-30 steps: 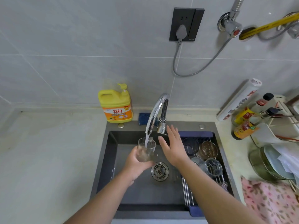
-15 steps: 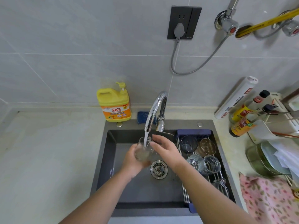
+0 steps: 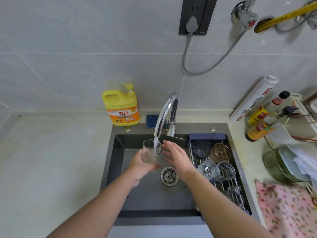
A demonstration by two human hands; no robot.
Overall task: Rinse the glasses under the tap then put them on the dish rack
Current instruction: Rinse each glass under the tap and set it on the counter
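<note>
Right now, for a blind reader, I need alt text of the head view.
The left hand holds a clear glass under the running tap over a dark sink; the open right hand is beside it. Several glasses sit on the dish rack at the sink's right.

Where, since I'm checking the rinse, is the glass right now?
In the head view the glass is held by the left hand over the sink, directly under the running tap, left of the open right hand.
</note>
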